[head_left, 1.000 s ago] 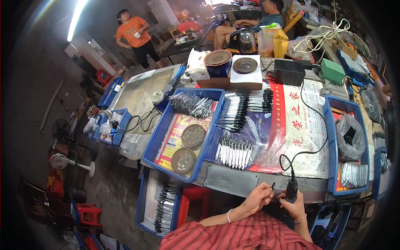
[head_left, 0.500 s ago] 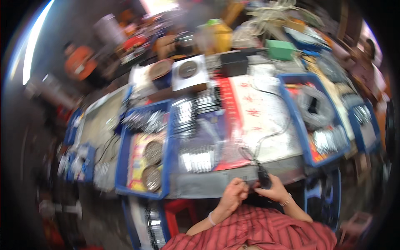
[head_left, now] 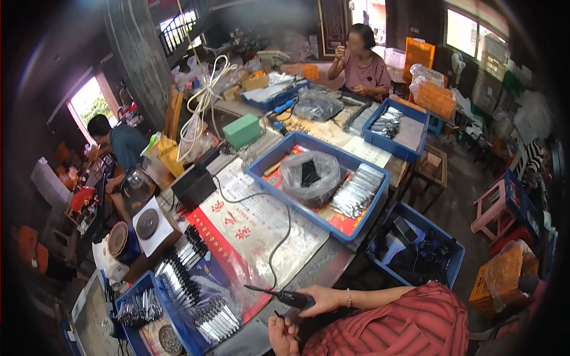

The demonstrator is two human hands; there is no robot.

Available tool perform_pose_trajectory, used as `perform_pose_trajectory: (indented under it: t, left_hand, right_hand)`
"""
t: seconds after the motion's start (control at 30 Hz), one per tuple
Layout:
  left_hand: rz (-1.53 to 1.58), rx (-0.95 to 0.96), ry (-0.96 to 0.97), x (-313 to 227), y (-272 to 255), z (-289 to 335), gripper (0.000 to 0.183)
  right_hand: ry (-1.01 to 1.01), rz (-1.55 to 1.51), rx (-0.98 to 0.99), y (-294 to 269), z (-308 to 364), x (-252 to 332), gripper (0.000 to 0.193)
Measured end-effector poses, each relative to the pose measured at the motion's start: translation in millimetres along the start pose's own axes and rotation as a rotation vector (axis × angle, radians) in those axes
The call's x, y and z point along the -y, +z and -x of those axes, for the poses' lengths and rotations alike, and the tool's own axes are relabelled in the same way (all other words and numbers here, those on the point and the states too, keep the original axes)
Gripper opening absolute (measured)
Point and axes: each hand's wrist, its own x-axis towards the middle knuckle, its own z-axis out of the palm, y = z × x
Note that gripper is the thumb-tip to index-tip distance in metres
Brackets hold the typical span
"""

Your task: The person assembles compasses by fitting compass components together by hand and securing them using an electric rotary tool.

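Note:
My right hand [head_left: 322,300] is wrapped round a black corded hand tool [head_left: 292,298], shaped like a small electric screwdriver. The tool lies nearly level over the table's front edge, its thin tapered end toward the left. Just below it, my left hand [head_left: 282,336] is closed, fingers curled together. A small dark piece [head_left: 278,315] pokes out at its fingertips; its kind is too small to tell. A black cord [head_left: 289,222] runs from the tool across the printed red-and-white sheet to a black box [head_left: 196,181].
Rows of silver-and-black metal parts [head_left: 217,320] lie front left, beside a blue tray [head_left: 133,339]. Another blue tray [head_left: 261,172] holds a plastic bag and silver parts. A lower blue bin [head_left: 454,261] stands at right. A co-worker [head_left: 363,65] sits across the table.
My view has swung to the right, so the table slants and the co-worker and right-hand bins show more. The tool stays in my right hand, my left hand close by.

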Motion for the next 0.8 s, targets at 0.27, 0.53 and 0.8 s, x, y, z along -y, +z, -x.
perform_pose_trajectory:
  t: [0.27, 0.53, 0.8]
  left_hand:
    - [-0.014, -0.215, 0.056, -3.7, 38.5, -1.3, 0.005]
    - [-0.017, -0.198, 0.051, -3.6, 36.7, -6.1, 0.003]
    - [-0.047, -0.191, 0.051, -3.4, 39.9, -4.6, 0.009]
  right_hand:
    - [-0.014, 0.041, 0.01, -3.3, -1.4, -0.1, 0.04]
    - [-0.042, -0.008, 0.0, -8.1, -2.0, 1.0, 0.039]
    - [-0.032, -0.003, 0.006, -8.3, 0.7, 0.7, 0.044]
